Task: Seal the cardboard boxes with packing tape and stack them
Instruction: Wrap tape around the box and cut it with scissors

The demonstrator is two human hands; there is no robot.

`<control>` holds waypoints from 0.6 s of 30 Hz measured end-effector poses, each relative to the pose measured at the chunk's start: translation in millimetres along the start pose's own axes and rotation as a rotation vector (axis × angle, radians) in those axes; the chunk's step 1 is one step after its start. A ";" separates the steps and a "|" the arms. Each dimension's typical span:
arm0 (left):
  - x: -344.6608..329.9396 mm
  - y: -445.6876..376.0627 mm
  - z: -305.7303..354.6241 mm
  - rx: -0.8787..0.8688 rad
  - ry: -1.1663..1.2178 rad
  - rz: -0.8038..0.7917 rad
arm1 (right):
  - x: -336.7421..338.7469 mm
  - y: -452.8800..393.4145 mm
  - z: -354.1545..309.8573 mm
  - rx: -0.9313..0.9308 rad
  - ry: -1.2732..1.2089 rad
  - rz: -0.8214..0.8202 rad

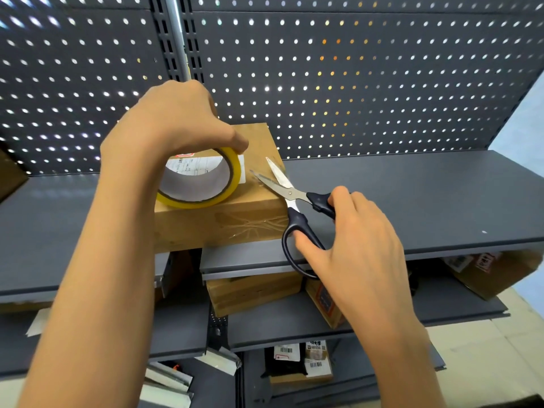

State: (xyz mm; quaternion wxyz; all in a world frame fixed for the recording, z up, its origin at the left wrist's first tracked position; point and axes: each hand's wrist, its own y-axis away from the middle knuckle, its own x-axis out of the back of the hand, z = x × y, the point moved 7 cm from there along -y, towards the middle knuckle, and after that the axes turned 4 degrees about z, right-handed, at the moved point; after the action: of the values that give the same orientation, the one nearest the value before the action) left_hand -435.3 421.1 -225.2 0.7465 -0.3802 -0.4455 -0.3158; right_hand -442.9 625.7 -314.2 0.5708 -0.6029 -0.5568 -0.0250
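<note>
A brown cardboard box [235,219] with a white label lies on the grey top shelf [412,195]. Clear tape wrinkles across its front face. My left hand [173,119] grips a yellow roll of packing tape [203,184] held on edge over the box top. A strip of tape runs from the roll toward the box's right side. My right hand [353,231] holds black-handled scissors [294,198] with the blades apart around that strip, just above the box's right edge.
A dark pegboard wall [353,83] rises behind the shelf. Lower shelves hold more cardboard boxes [253,293], one at the far right [500,275], and labelled parcels [300,363] near the floor. Another box corner [11,175] shows at the left edge.
</note>
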 end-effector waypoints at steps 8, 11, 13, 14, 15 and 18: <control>1.7 2.1 0.2 -0.001 0.000 0.010 | -3.0 -1.4 1.1 -0.056 -0.034 -0.075; 2.4 3.1 1.0 -0.001 -0.001 0.009 | -7.2 -2.8 0.3 -0.063 -0.045 -0.136; 2.6 3.5 1.3 0.000 -0.003 0.011 | -9.4 -3.5 -1.0 -0.053 -0.058 -0.165; 2.6 3.6 1.4 -0.001 -0.006 0.011 | -9.1 -4.2 -1.9 -0.048 -0.060 -0.163; 2.7 3.6 1.5 -0.002 -0.009 0.012 | -8.6 -4.8 -2.8 -0.044 -0.060 -0.156; 2.2 3.5 2.0 0.000 -0.015 0.010 | -8.3 -6.0 -4.7 -0.041 -0.060 -0.151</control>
State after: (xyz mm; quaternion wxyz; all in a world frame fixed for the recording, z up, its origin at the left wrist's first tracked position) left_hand -432.4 424.3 -223.6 0.7447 -0.3849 -0.4493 -0.3091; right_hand -447.5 615.3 -314.1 0.5379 -0.5714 -0.6169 -0.0610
